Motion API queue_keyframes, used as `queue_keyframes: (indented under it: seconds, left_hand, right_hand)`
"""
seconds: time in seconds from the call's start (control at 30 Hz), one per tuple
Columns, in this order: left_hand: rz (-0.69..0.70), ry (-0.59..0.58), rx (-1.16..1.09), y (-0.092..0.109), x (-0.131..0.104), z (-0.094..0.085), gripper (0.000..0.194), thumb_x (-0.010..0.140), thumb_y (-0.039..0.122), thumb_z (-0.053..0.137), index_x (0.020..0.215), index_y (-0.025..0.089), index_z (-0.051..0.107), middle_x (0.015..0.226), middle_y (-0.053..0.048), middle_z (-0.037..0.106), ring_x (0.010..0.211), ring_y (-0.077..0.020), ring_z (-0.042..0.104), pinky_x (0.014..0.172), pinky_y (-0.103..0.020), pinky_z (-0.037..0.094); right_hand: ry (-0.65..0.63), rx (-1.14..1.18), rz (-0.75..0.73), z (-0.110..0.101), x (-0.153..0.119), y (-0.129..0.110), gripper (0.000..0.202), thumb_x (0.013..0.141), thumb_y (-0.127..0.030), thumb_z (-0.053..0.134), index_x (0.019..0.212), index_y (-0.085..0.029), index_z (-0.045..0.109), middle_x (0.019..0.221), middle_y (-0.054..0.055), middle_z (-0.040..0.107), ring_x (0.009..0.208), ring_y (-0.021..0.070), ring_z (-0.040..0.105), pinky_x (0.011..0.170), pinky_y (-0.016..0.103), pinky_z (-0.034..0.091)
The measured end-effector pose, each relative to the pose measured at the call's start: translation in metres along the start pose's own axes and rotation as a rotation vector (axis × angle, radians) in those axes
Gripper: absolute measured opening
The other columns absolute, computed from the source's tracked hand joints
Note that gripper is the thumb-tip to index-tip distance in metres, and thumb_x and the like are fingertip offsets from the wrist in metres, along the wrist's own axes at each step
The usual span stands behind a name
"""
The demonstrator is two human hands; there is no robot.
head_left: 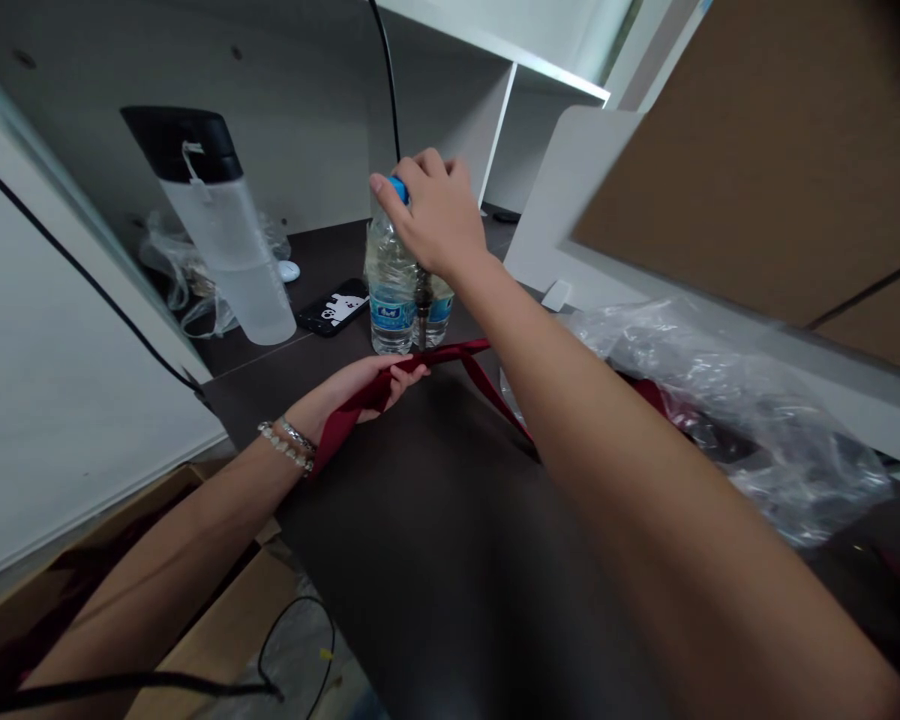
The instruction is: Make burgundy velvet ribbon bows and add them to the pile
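My left hand (386,385), wearing beaded bracelets on the wrist, is closed around a dark red fabric strip (337,430). The strip runs right, past the foot of two water bottles (392,285), and one end hangs over the wrist. My right hand (439,210) reaches over the bottles and grips the blue top of a corded tool that looks like a soldering iron (423,295). Its metal shaft points down in front of the bottles, with the tip at the strip; whether they touch I cannot tell. The hand hides much of the handle.
A frosted bottle (236,250) with a black lid and a phone (336,307) stand and lie at the left on the dark desk (435,560). Crumpled clear plastic (750,400) covers the right. A cardboard box (232,620) sits below; a black cable (387,70) hangs above.
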State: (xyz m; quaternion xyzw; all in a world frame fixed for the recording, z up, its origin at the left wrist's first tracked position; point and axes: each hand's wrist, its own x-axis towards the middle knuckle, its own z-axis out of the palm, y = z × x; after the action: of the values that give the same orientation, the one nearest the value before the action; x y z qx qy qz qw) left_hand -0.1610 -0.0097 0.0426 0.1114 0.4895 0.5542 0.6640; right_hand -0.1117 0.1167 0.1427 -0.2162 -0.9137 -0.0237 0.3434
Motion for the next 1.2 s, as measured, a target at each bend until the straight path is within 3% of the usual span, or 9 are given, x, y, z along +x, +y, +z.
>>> queue_keyframes:
  seconds: [0.17,0.4,0.57,0.67,0.77,0.83,0.9,0.97,1.2]
  left_hand:
    - [0.079,0.042,0.16,-0.003,0.002,-0.002,0.027,0.094,0.015,0.042,0.085,0.006,0.066,0.063,-0.003,0.058,0.04,-0.0023,0.041,0.04,-0.011,0.039]
    - [0.368,0.172,0.564,-0.024,0.001,-0.009,0.022,0.083,0.023,0.058,0.07,0.011,0.07,0.047,0.002,0.054,0.04,-0.0061,0.041,0.04,-0.016,0.032]
    - [0.489,0.177,0.857,-0.035,-0.027,-0.005,0.015,0.076,0.02,0.064,0.063,0.016,0.07,0.046,0.003,0.058,0.041,-0.0082,0.046,0.043,-0.018,0.031]
    - [0.664,0.176,1.175,-0.049,-0.05,-0.004,0.016,0.082,0.024,0.058,0.081,0.019,0.073,0.05,0.003,0.061,0.044,-0.0108,0.053,0.047,-0.02,0.037]
    - [0.849,0.094,1.362,-0.069,-0.07,-0.01,0.024,0.088,0.029,0.054,0.104,0.021,0.07,0.079,-0.002,0.073,0.063,-0.0147,0.065,0.058,-0.021,0.046]
    - [1.066,-0.048,1.529,-0.083,-0.081,-0.017,0.029,0.091,0.027,0.052,0.117,0.02,0.063,0.101,-0.007,0.073,0.083,-0.0182,0.068,0.07,-0.024,0.05]
    - [1.297,-0.228,1.714,-0.096,-0.09,-0.023,0.034,0.092,0.021,0.05,0.126,0.018,0.056,0.104,-0.01,0.072,0.087,-0.0203,0.068,0.072,-0.027,0.051]
    - [1.416,-0.365,1.879,-0.104,-0.098,-0.025,0.037,0.092,0.013,0.045,0.128,0.015,0.052,0.106,-0.011,0.071,0.086,-0.0209,0.067,0.07,-0.03,0.051]
    - [1.201,-0.419,2.102,-0.114,-0.111,-0.021,0.044,0.09,0.004,0.036,0.132,0.012,0.045,0.112,-0.013,0.066,0.092,-0.0219,0.064,0.075,-0.034,0.051]
  right_hand:
    - [0.024,0.014,0.007,0.0,0.0,-0.001,0.048,0.096,-0.054,0.024,0.109,-0.022,0.057,0.124,0.009,0.053,0.112,0.0323,0.042,0.088,0.044,0.042]
    - [0.005,-0.019,0.027,0.001,0.002,0.0,0.043,0.094,-0.054,0.023,0.107,-0.029,0.056,0.125,0.007,0.052,0.113,0.0347,0.041,0.082,0.046,0.046]
    - [-0.005,-0.012,0.012,0.001,-0.001,0.0,0.05,0.095,-0.058,0.017,0.11,-0.024,0.051,0.128,0.009,0.048,0.114,0.0328,0.035,0.086,0.044,0.043]
    - [-0.021,0.001,0.014,0.002,-0.001,0.001,0.047,0.095,-0.058,0.018,0.109,-0.025,0.048,0.13,0.008,0.046,0.115,0.0319,0.033,0.086,0.043,0.041]
    - [-0.009,0.023,0.017,0.003,0.0,0.001,0.047,0.095,-0.059,0.018,0.107,-0.025,0.047,0.128,0.009,0.046,0.115,0.0319,0.032,0.087,0.043,0.04]
    - [-0.009,0.028,0.023,0.003,0.0,0.0,0.046,0.095,-0.059,0.019,0.107,-0.024,0.046,0.128,0.009,0.046,0.116,0.0321,0.032,0.088,0.044,0.039]
    - [-0.014,0.029,0.024,0.002,-0.001,0.0,0.046,0.096,-0.058,0.019,0.108,-0.023,0.046,0.128,0.009,0.046,0.117,0.0321,0.032,0.09,0.044,0.038]
    - [-0.007,0.037,0.012,0.002,-0.001,-0.001,0.047,0.097,-0.055,0.018,0.11,-0.02,0.046,0.128,0.01,0.046,0.117,0.0318,0.032,0.091,0.045,0.037]
    - [-0.027,0.076,0.022,0.0,-0.001,0.0,0.042,0.097,-0.055,0.022,0.109,-0.022,0.046,0.128,0.009,0.046,0.121,0.0323,0.029,0.09,0.045,0.037]
